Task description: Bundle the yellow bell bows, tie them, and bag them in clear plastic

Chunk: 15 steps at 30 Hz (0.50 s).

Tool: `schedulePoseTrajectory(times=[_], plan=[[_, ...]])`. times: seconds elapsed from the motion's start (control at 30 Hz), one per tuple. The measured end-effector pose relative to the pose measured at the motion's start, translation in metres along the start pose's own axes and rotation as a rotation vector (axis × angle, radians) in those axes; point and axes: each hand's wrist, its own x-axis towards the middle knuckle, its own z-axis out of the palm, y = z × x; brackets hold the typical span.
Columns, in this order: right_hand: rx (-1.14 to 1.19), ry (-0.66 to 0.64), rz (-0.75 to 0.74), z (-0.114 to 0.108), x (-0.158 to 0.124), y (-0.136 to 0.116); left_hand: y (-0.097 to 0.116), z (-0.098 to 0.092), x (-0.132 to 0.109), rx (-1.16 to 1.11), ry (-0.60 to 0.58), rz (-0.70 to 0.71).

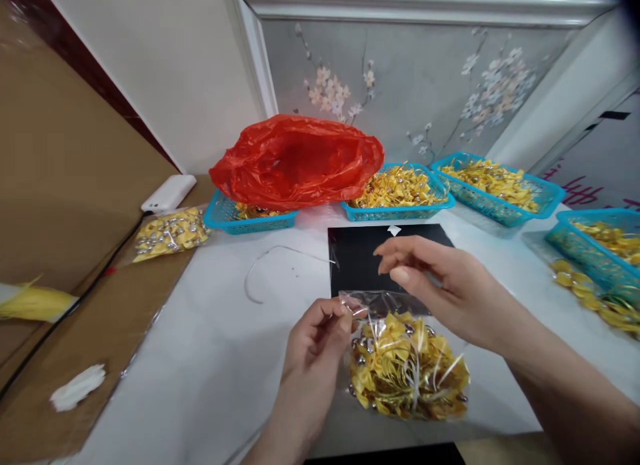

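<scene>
My left hand point(320, 338) pinches the upper left corner of a clear plastic bag point(407, 368). Gold ribbon bows, shiny silvery beads and pale ties fill the bag, which lies near the front of the white table. Above the bag's upper edge, my right hand point(445, 285) hovers with fingers bent and thumb apart, nothing visible between them. Beneath that hand is a black mat point(355, 251) with a small white scrap point(394, 230) at its far edge.
Blue baskets point(400, 213) of gold bows line the back; a red plastic bag point(300, 171) covers part of one. At left are another filled bag point(173, 233), a white power bank point(169, 193) and cardboard point(125, 318). A thin wire point(247, 275) curls on the table.
</scene>
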Motion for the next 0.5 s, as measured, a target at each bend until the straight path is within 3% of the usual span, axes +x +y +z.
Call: schedulePoseTrajectory(times=[0.2,0.37,0.5], plan=[[-0.171,-0.24,0.057,0.005,0.0,0.012,0.0,-0.001,0.004,-0.04,0.004,0.004],[-0.224,-0.295,0.096,0.01,0.004,0.007,0.002,0.003,0.009,-0.071,0.097,-0.063],[-0.3,-0.31,0.159,-0.003,-0.006,0.016,0.003,0.0,0.011,-0.159,0.174,-0.086]])
